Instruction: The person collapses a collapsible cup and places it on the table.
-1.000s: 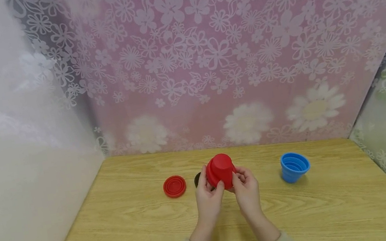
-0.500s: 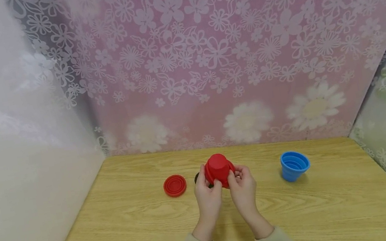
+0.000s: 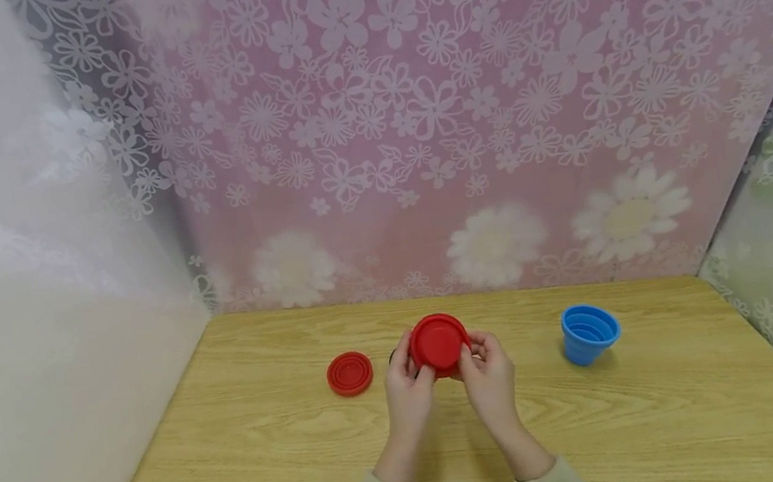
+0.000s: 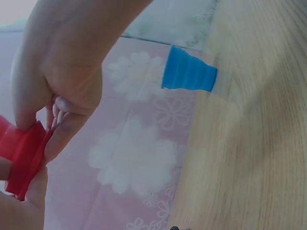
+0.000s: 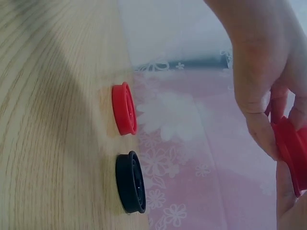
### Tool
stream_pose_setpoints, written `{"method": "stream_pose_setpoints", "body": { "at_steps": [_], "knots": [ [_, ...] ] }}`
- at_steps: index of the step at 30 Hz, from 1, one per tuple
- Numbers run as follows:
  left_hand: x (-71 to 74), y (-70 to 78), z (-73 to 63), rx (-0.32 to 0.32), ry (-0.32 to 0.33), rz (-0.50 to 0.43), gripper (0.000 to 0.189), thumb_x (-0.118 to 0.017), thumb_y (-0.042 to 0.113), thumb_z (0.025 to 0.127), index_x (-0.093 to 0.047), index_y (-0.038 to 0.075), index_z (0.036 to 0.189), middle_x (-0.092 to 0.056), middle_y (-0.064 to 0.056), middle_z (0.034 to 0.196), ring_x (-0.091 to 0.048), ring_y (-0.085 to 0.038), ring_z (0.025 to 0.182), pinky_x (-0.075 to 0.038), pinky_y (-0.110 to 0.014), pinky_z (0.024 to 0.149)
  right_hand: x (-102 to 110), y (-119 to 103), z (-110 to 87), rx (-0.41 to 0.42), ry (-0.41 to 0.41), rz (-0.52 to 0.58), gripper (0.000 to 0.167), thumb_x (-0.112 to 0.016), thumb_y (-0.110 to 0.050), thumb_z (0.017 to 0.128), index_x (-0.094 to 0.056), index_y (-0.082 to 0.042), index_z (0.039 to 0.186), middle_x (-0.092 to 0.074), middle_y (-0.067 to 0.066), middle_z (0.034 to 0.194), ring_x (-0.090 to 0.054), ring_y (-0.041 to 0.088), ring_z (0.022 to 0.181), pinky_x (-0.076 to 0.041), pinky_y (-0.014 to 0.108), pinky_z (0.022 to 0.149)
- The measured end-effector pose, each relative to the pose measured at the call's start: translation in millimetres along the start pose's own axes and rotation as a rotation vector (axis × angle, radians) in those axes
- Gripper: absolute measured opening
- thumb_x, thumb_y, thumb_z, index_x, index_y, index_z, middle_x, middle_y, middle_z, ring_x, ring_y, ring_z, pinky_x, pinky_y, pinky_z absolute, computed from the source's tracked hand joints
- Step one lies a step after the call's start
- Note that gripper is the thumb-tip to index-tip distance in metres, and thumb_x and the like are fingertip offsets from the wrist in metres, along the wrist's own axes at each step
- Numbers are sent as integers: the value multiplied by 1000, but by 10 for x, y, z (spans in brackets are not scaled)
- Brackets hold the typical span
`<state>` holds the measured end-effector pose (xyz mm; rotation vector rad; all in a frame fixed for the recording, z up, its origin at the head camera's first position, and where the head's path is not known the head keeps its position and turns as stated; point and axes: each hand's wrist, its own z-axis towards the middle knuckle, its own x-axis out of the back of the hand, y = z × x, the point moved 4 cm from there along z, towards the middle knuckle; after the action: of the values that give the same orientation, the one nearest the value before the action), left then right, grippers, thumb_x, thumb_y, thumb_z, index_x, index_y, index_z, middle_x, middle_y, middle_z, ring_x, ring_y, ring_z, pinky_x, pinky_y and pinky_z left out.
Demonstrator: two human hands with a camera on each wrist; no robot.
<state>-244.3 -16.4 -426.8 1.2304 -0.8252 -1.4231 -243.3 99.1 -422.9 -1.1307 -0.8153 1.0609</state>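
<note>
Above the middle of the table, a red collapsible cup [image 3: 440, 342] is gripped between both hands, its base turned up toward the head camera. My left hand [image 3: 409, 397] holds its left side, with the thumb on the near wall. On the opposite side my right hand [image 3: 493, 384] grips it, thumb likewise at the near edge. The right wrist view shows this red cup [image 5: 293, 151] held clear of the table. Left of the hands lies a second red collapsible cup [image 3: 350, 374], folded flat. A black folded cup [image 5: 129, 182] sits beside it, mostly hidden by my left hand in the head view.
To the right, a blue collapsible cup [image 3: 589, 333] stands upright and extended on the wooden table [image 3: 687, 412]. A flowered pink curtain [image 3: 417, 143] borders the back edge, and pale sheets [image 3: 29, 331] enclose the sides.
The held red cup's base protruded from its rim earlier; now it looks pushed in and flatter, facing the camera. Both hands keep their grip and have shifted only slightly.
</note>
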Motion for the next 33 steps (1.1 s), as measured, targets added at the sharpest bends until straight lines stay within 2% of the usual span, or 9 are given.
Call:
{"method": "stream_pose_setpoints", "body": {
  "at_steps": [5, 9, 12, 17, 20, 25, 28, 33],
  "knots": [
    [48, -8, 1, 149, -54, -165, 56, -41, -12, 78, -31, -7, 133, -35, -23, 132, -47, -24, 110, -48, -30, 77, 14, 7, 6, -50, -19, 22, 17, -47, 3, 87, -48, 10, 103, -54, 15, 78, -59, 8, 62, -52, 25, 56],
    [81, 8, 4, 247, -93, -316, 47, -43, -5, 86, -34, -7, 132, -44, -21, 125, -55, -19, 99, -48, -31, 78, 33, -8, 6, -57, -32, 46, 17, -46, 4, 87, -47, 11, 103, -54, 15, 79, -59, 9, 62, -52, 25, 55],
    [103, 9, 19, 287, -101, -385, 43, -48, 3, 90, -37, -6, 130, -51, -18, 119, -58, -19, 95, -48, -31, 77, 51, -8, 14, -77, -63, 69, 19, -47, 4, 87, -48, 11, 104, -55, 15, 82, -59, 9, 64, -51, 24, 58],
    [129, 6, 39, 287, -110, -391, 43, -52, 4, 88, -40, -7, 128, -52, -17, 116, -58, -19, 94, -48, -30, 76, 85, 4, 45, -152, -173, 174, 24, -45, 6, 87, -48, 14, 109, -58, 13, 88, -59, 10, 74, -51, 25, 68],
    [138, -8, 47, 304, -108, -402, 41, -49, 2, 89, -40, -6, 128, -53, -15, 115, -58, -17, 93, -48, -28, 76, 92, -22, 52, -196, -245, 301, 26, -42, 7, 85, -47, 16, 109, -58, 9, 90, -58, 12, 78, -49, 25, 73],
    [142, -22, 72, 300, -119, -427, 37, -49, 1, 89, -45, -5, 125, -55, -8, 104, -58, -14, 86, -49, -24, 71, 72, -84, 48, -264, -319, 466, 18, -44, -2, 87, -50, 8, 100, -58, 5, 89, -57, 14, 78, -48, 25, 73],
    [132, -13, 77, 282, -145, -411, 30, -52, 0, 87, -53, -2, 116, -55, -6, 98, -56, -14, 84, -49, -23, 71, 55, -83, 49, -306, -343, 443, 15, -49, -6, 88, -52, 5, 97, -58, 5, 88, -57, 14, 76, -48, 26, 73],
    [113, -11, 77, 265, -190, -340, 15, -57, 0, 83, -59, 3, 98, -54, -6, 88, -52, -13, 78, -48, -22, 69, 46, -45, 54, -326, -364, 353, 8, -53, -3, 86, -53, 4, 91, -55, 6, 83, -54, 14, 72, -47, 24, 70]
  ]
}}
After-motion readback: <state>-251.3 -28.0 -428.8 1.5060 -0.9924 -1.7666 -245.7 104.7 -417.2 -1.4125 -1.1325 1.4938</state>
